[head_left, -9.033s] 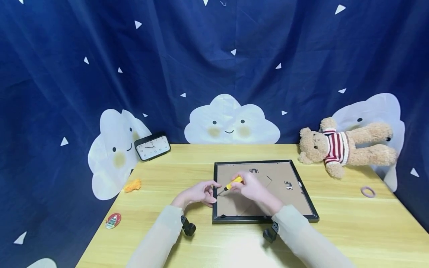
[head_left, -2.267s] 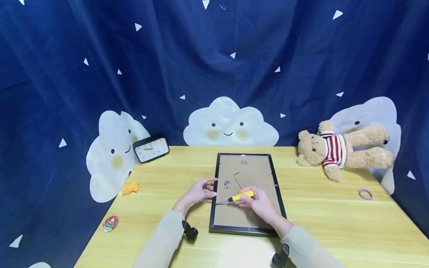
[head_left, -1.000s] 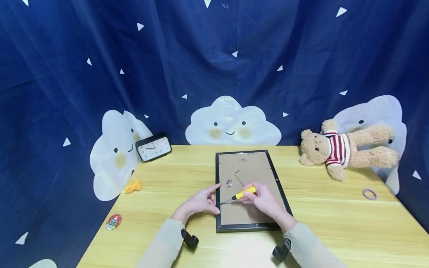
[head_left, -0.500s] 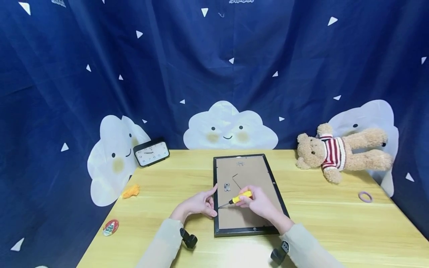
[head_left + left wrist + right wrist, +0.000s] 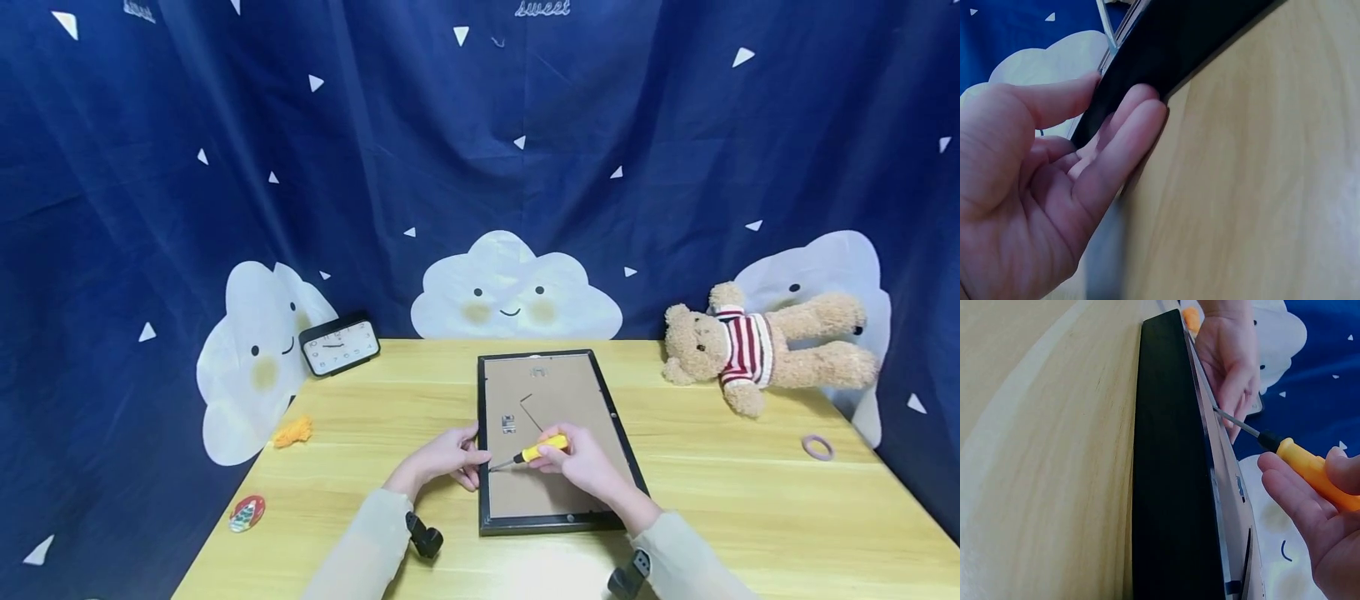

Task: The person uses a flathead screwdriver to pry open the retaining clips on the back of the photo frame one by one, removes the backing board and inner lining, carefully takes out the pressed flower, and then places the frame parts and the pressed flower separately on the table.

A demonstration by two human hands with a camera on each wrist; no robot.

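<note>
A black picture frame [image 5: 525, 524] lies back side up on the table, its brown backing board [image 5: 555, 392] showing two metal hangers and a thin dark stand line. My left hand [image 5: 444, 462] holds the frame's left edge, thumb on top and fingers against the outer side in the left wrist view. A screwdriver [image 5: 543, 450] with a yellow handle is gripped in my right hand [image 5: 583, 463] above the board. Its shaft slants down left, and the tip meets the inner left edge of the frame, close to my left thumb. In the right wrist view the black frame side [image 5: 1172, 475] stands nearest.
On the wooden table [image 5: 390, 400], a clock [image 5: 341, 346] stands back left. Orange yarn [image 5: 292, 432] and a round Christmas-tree badge [image 5: 247, 513] lie along the left side. A teddy bear [image 5: 750, 346] lies back right, with a purple ring [image 5: 817, 447] in front of it.
Since 9 seconds ago the frame has been turned from lying wide to lying long. Lately the screwdriver tip stays at the left edge, while my left thumb and fingers have shifted their hold slightly.
</note>
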